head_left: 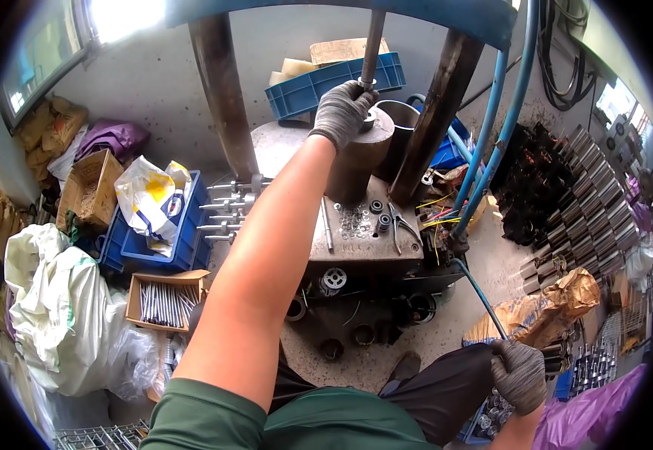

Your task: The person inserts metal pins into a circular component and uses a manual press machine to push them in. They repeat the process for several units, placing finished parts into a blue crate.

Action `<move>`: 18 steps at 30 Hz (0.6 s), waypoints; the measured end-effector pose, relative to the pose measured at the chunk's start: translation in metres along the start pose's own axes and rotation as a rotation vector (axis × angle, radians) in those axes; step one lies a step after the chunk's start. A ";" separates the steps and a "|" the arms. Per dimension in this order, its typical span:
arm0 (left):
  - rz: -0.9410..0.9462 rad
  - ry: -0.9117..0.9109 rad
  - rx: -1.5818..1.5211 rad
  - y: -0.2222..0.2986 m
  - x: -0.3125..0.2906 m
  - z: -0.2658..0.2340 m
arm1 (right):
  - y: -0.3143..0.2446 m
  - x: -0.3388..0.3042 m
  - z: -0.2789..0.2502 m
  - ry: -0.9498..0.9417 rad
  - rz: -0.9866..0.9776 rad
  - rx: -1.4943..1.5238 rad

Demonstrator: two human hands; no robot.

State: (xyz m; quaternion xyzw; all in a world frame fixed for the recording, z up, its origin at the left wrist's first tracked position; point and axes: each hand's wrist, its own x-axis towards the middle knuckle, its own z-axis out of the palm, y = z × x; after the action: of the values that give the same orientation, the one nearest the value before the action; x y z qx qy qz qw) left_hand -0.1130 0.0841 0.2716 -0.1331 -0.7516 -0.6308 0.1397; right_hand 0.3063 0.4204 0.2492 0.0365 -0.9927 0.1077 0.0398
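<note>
My left hand, in a grey glove, reaches far forward with its fingers closed around the lower end of an upright metal rod. A bright ring shows at the fingertips. Just below stands a thick steel cylinder on the press bed, partly hidden by the hand. Low on the right, my gloved right hand is wrapped around the end of a long blue lever. Pliers, small bearings, several circlips and a thin metal pin lie on the bed's near part.
Blue-topped posts frame the press. On the left are a blue crate, a carton of metal rods and a white sack. Stacked metal tubes and a brown paper package stand right.
</note>
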 end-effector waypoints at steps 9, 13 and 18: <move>0.051 -0.023 -0.119 -0.014 0.013 -0.004 | -0.003 -0.015 0.016 -0.053 0.009 -0.116; 0.051 -0.028 -0.125 -0.021 0.018 -0.007 | 0.000 -0.016 0.020 -0.031 -0.016 -0.132; 0.040 -0.046 -0.128 -0.018 0.016 -0.007 | 0.000 -0.013 0.014 -0.092 -0.026 -0.177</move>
State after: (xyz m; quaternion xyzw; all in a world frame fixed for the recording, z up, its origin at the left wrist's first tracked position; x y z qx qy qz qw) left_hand -0.1341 0.0742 0.2623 -0.1713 -0.7098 -0.6715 0.1262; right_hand 0.3182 0.4183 0.2342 0.0504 -0.9986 0.0171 -0.0016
